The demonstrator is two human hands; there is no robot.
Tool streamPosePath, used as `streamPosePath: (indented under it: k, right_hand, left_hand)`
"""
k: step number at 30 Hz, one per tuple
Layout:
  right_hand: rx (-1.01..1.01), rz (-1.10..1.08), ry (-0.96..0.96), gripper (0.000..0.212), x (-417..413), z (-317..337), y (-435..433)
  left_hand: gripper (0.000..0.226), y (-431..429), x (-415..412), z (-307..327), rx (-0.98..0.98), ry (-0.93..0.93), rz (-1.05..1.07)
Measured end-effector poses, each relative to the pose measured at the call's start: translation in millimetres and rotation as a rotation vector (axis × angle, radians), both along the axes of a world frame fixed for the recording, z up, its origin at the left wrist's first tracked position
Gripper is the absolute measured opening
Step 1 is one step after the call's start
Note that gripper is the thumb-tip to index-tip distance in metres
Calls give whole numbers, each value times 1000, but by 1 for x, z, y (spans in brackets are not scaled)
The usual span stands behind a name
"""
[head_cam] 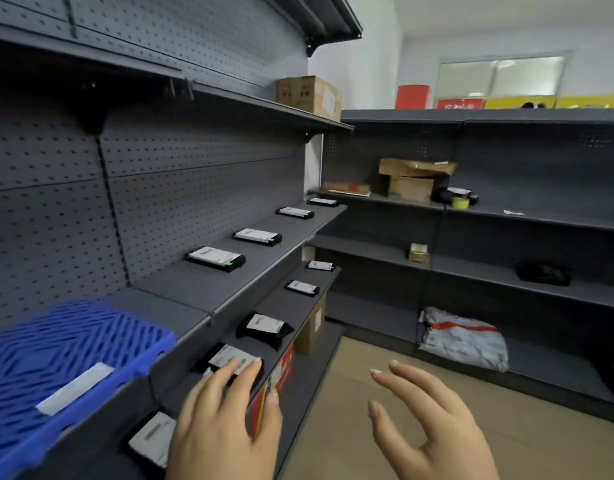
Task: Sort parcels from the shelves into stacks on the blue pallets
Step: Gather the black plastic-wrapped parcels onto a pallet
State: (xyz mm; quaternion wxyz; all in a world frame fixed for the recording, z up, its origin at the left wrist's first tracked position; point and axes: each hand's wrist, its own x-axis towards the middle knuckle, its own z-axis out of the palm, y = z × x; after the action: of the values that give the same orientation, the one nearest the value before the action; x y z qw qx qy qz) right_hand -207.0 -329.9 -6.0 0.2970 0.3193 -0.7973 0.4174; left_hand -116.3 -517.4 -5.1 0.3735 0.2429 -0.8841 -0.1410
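Your left hand [222,420] reaches out over the low shelf [298,317] on your left. Its fingers are straight and a little spread. The fingertips [253,367] lie over a black parcel [225,358] with a white label, but I cannot tell if they press on it. Your right hand [433,424] is in the air above the floor, open, with the fingers loose and apart, and it holds nothing.

More black parcels sit on that same low shelf: one just past your left hand [265,326] and one close to your wrist [151,439]. On the shelf above, a row of flat black parcels [215,258] runs away from you (each one has a white label on top). A blue pallet [56,355] rests on that upper shelf at the near left, and a white strip lies on it.

On the far shelves there is a grey mail bag [465,337] low down and some brown boxes [414,178] higher up.
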Motion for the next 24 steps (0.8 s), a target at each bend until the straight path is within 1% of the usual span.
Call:
streamPosePath:
  k: [4,7,12,14,17,19,22,24]
  right_hand:
    - [-19,-59,-13,28,-68,-2,-2]
    - [-13,-81,-17,29,-123,-7,-6]
    - [13,-21,-7,30,-235,-14,-24]
    - [55,6,-19,31,-280,-14,-28]
    - [95,36,-35,31,-354,-8,-28]
    - [98,66,-13,31,-401,-1,-29]
    - [59,105,8,31,-466,11,-38]
    - [69,122,5,32,-502,11,-46]
  left_hand:
    - [48,-5,-83,0,20,26,-61]
    - [50,-14,-136,-5,-15,2,-68]
    - [50,-26,-229,-12,-8,32,47]
    - [50,-24,-267,-12,-2,9,94]
    - [43,-23,-331,-6,6,-33,145]
    - [40,-21,-372,0,9,-16,173]
    - [47,-24,-427,7,6,24,187]
    - [50,-31,-462,5,9,21,209]
